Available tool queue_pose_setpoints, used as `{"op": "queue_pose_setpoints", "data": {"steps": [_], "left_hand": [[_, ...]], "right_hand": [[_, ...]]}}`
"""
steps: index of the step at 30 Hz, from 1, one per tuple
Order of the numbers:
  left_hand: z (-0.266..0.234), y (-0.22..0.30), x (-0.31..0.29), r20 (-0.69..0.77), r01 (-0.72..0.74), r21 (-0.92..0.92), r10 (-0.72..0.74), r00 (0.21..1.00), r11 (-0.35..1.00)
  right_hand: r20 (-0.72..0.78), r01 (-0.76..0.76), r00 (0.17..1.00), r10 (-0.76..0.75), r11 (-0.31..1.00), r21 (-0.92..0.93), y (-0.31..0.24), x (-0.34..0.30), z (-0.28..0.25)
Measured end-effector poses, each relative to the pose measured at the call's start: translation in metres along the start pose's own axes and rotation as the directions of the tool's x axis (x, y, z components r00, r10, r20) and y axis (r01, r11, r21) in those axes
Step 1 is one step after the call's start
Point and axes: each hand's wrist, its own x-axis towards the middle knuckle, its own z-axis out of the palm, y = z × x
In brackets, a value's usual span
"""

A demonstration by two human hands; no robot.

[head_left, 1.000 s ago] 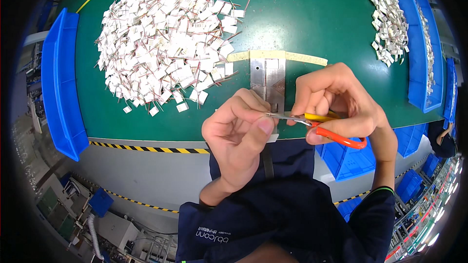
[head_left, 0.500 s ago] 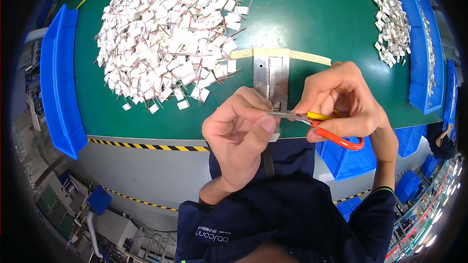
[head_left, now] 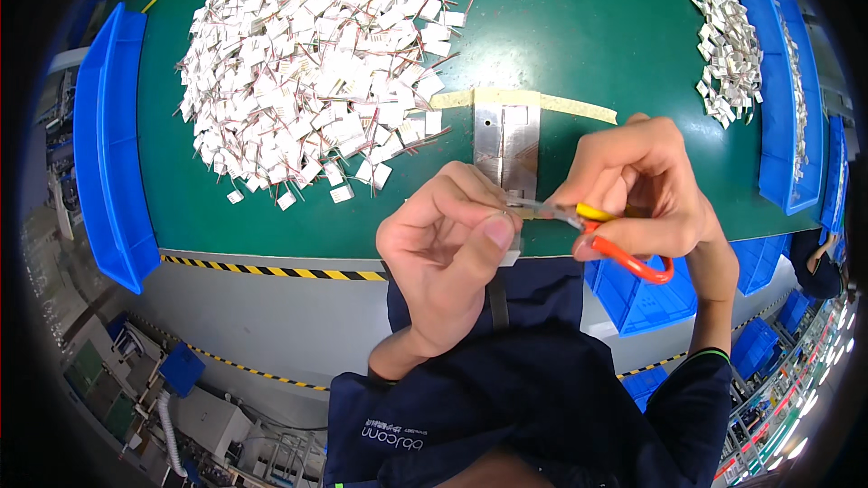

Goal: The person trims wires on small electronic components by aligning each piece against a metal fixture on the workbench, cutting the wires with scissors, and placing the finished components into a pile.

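In my right hand [head_left: 644,190] is a pair of small scissors [head_left: 633,262] with a red handle and a yellow handle. Their thin blades reach left to the fingertips of my left hand [head_left: 441,248]. Thumb and forefinger of the left are pinched on a small white connector [head_left: 512,251], mostly hidden by the fingers. Just beyond both hands, a metal fixture plate [head_left: 491,140] lies on the green table, with pale yellow tape [head_left: 579,108] across its far end.
A big heap of white connectors with short wires [head_left: 298,63] covers the table's left. A smaller pile [head_left: 728,59] lies at far right, beside a blue tray [head_left: 782,117]. Another blue tray [head_left: 108,154] stands at the left edge. Blue crates [head_left: 642,298] sit below the front edge.
The scissors have tilted a little, their blades shifting slightly up and right at the left fingertips. The left hand keeps its pinch almost unmoved.
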Motion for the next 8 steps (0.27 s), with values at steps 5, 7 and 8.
{"op": "queue_pose_setpoints", "data": {"steps": [5, 7, 8], "left_hand": [[0.0014, -0.0003, 0.001, -0.001, -0.014, -0.016, 0.014, 1.0, 1.0], [0.0014, 0.0011, 0.0009, 0.0, 0.005, -0.028, -0.005, 1.0, 1.0], [0.0018, 0.0013, 0.0013, 0.003, 0.005, -0.028, -0.005, 1.0, 1.0]], "right_hand": [[-0.132, -0.036, 0.99, 0.052, 0.992, 0.123, -0.002, -0.0015, -0.0004], [-0.125, -0.061, 0.989, 0.084, 0.982, 0.179, -0.0032, -0.0009, -0.0014], [-0.127, -0.058, 0.989, 0.081, 0.983, 0.173, -0.0026, -0.0003, -0.0012]]}}
